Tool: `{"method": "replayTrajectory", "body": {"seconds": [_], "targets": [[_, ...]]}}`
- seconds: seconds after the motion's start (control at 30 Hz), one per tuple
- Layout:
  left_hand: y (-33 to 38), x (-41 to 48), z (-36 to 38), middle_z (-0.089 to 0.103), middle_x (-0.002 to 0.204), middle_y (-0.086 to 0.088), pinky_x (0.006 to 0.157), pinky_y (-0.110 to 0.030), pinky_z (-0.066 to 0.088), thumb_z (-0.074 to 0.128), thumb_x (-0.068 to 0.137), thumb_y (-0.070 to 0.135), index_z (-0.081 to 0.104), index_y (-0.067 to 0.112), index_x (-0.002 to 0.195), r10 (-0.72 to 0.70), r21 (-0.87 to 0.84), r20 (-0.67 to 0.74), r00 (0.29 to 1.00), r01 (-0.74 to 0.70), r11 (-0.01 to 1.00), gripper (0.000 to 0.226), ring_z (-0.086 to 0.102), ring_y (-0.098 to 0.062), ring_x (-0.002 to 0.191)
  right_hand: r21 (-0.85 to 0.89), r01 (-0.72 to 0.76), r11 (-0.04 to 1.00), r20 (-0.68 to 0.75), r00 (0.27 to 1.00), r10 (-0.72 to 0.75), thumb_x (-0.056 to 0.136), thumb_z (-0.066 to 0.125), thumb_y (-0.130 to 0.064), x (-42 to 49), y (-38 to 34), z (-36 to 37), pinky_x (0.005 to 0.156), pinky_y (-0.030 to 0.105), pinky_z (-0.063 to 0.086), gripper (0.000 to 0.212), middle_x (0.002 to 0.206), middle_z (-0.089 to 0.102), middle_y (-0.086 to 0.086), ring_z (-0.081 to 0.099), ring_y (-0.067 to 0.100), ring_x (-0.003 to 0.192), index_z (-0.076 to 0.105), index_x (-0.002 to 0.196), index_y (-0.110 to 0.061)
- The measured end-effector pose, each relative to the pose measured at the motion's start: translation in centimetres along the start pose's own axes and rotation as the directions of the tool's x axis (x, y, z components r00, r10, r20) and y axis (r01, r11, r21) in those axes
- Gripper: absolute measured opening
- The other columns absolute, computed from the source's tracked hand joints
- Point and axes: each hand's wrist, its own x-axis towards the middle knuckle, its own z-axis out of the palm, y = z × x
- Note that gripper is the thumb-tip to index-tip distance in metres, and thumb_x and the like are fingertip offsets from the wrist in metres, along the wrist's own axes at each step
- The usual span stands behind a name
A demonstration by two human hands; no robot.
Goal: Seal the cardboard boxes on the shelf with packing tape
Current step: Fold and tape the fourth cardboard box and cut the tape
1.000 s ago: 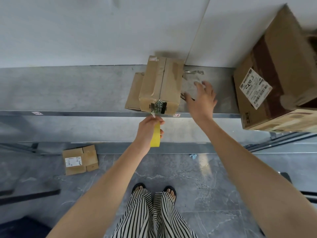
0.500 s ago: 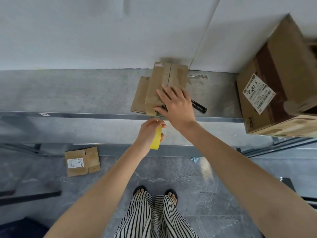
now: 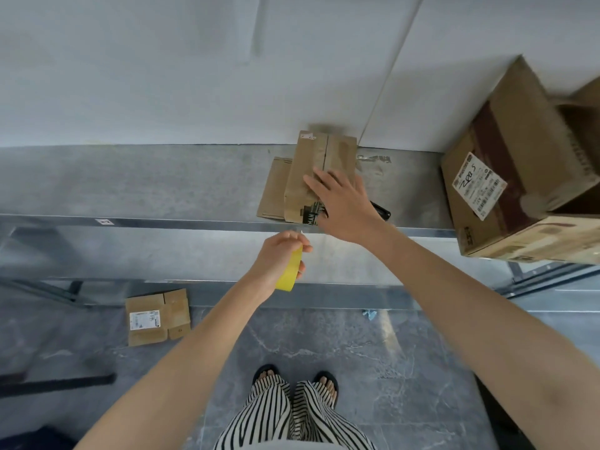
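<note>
A small cardboard box (image 3: 319, 170) lies on the grey metal shelf (image 3: 162, 183), its far end against the white wall (image 3: 194, 76) and its near end at the shelf's front edge. The right hand (image 3: 344, 206) rests flat on the near part of its top, fingers spread and extended, gripping nothing; it covers the near right corner of the box and part of the centre seam. A dark printed patch shows on the near end just left of that hand. A flattened piece of cardboard (image 3: 274, 190) sticks out from under the box on its left.

The left hand (image 3: 281, 258) hovers nearer, in front of the shelf edge and below the box, curled closed around a yellow roll of packing tape (image 3: 290, 271). Whether a strip of tape runs from the roll to the box is too faint to tell.

Just right of the right hand, a black marker (image 3: 380, 210) lies on the shelf, partly hidden by the wrist. Beyond it a crumpled scrap of clear tape (image 3: 373, 160) sits near the wall. Well to the right, a large cardboard box (image 3: 526, 157) with a white shipping label (image 3: 479, 185) stands tilted at the shelf's right end.

Down on the grey marble floor (image 3: 389, 368), a flattened labelled carton (image 3: 157, 316) lies to the left, and a small blue scrap (image 3: 370, 315) lies to the right. Striped trousers (image 3: 285, 414) and dark sandals show at the bottom.
</note>
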Motion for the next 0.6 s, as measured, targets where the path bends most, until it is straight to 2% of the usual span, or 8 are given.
{"method": "replayTrajectory", "body": {"seconds": [0.07, 0.13, 0.2, 0.27, 0.3, 0.37, 0.47, 0.6], "targets": [[0.5, -0.4, -0.1, 0.069, 0.093, -0.010, 0.048, -0.025, 0.046, 0.044, 0.090, 0.004, 0.062, 0.014, 0.073, 0.044, 0.043, 0.014, 0.999, -0.045, 0.998, 0.027, 0.053, -0.017, 0.045, 0.197, 0.041, 0.980, -0.158, 0.987, -0.010, 0.087, 0.049, -0.018, -0.8, -1.0, -1.3, 0.115, 0.050, 0.014, 0.059, 0.152, 0.030, 0.005, 0.025, 0.024, 0.139, 0.035, 0.144, -0.016], [1.3, -0.8, -0.3, 0.069, 0.089, -0.006, 0.048, -0.025, 0.047, 0.044, 0.090, 0.005, 0.063, 0.016, 0.074, 0.091, 0.062, 0.033, 0.995, -0.093, 0.994, 0.027, 0.053, -0.015, 0.044, 0.415, 0.061, 0.908, -0.217, 0.976, 0.033, 0.086, 0.054, -0.023, -1.6, -2.3, -2.2, 0.104, 0.038, 0.034, 0.044, 0.135, 0.049, 0.003, 0.042, 0.021, 0.124, 0.053, 0.130, -0.015], [2.3, -1.3, -0.4, 0.069, 0.085, -0.004, 0.048, -0.025, 0.048, 0.048, 0.088, 0.008, 0.065, 0.019, 0.077, 0.136, 0.073, 0.064, 0.989, -0.140, 0.987, 0.023, 0.055, -0.015, 0.045, 0.622, -0.044, 0.782, -0.055, 0.993, 0.101, 0.083, 0.062, -0.037, -2.3, -3.2, -3.0, 0.085, 0.023, 0.042, 0.030, 0.115, 0.057, -0.005, 0.049, 0.007, 0.106, 0.062, 0.108, -0.021], [3.3, -1.8, -0.6, 0.068, 0.081, -0.003, 0.048, -0.026, 0.049, 0.055, 0.080, 0.014, 0.070, 0.026, 0.074, 0.161, 0.089, 0.104, 0.981, -0.171, 0.981, 0.020, 0.057, -0.015, 0.047, 0.772, -0.108, 0.627, 0.032, 0.991, 0.132, 0.079, 0.068, -0.028, -2.6, -3.6, -3.7, 0.067, 0.016, 0.044, 0.009, 0.091, 0.063, 0.000, 0.055, 0.000, 0.079, 0.063, 0.079, -0.021], [3.6, -2.0, -0.7, 0.068, 0.081, -0.002, 0.050, -0.026, 0.049, 0.057, 0.078, 0.016, 0.071, 0.029, 0.076, 0.169, 0.105, 0.123, 0.978, -0.183, 0.978, 0.019, 0.058, -0.014, 0.049, 0.815, -0.102, 0.570, 0.020, 0.989, 0.149, 0.079, 0.070, -0.020, -2.6, -3.6, -3.9, 0.062, 0.016, 0.044, 0.012, 0.083, 0.065, 0.005, 0.056, 0.001, 0.069, 0.062, 0.071, -0.019], [4.3, -2.3, -0.9, 0.068, 0.087, 0.000, 0.052, -0.027, 0.049, 0.056, 0.084, 0.015, 0.069, 0.027, 0.093, 0.200, 0.140, 0.156, 0.967, -0.222, 0.965, 0.021, 0.059, -0.013, 0.051, 0.872, -0.110, 0.477, 0.015, 0.980, 0.200, 0.080, 0.071, -0.012, -2.5, -3.7, -4.4, 0.061, 0.020, 0.045, 0.015, 0.075, 0.065, 0.008, 0.055, 0.005, 0.064, 0.062, 0.068, -0.014], [5.1, -2.9, -1.0, 0.070, 0.084, 0.006, 0.050, -0.026, 0.050, 0.049, 0.092, 0.011, 0.059, 0.030, 0.110, 0.293, 0.209, 0.201, 0.935, -0.333, 0.919, 0.028, 0.060, -0.015, 0.050, 0.919, -0.110, 0.378, 0.008, 0.965, 0.261, 0.079, 0.074, -0.012, -2.2, -3.8, -5.2, 0.065, 0.021, 0.047, 0.019, 0.070, 0.065, -0.002, 0.058, 0.005, 0.067, 0.062, 0.065, -0.019], [5.8, -3.8, -1.1, 0.073, 0.082, 0.003, 0.059, -0.038, 0.057, 0.053, 0.094, 0.014, 0.046, 0.041, 0.103, 0.415, 0.318, 0.207, 0.886, -0.462, 0.828, 0.029, 0.063, -0.014, 0.052, 0.931, -0.081, 0.355, -0.027, 0.957, 0.289, 0.078, 0.075, -0.014, -1.8, -3.7, -6.1, 0.068, 0.021, 0.050, 0.017, 0.074, 0.070, 0.000, 0.062, 0.005, 0.071, 0.065, 0.066, -0.021]]}}
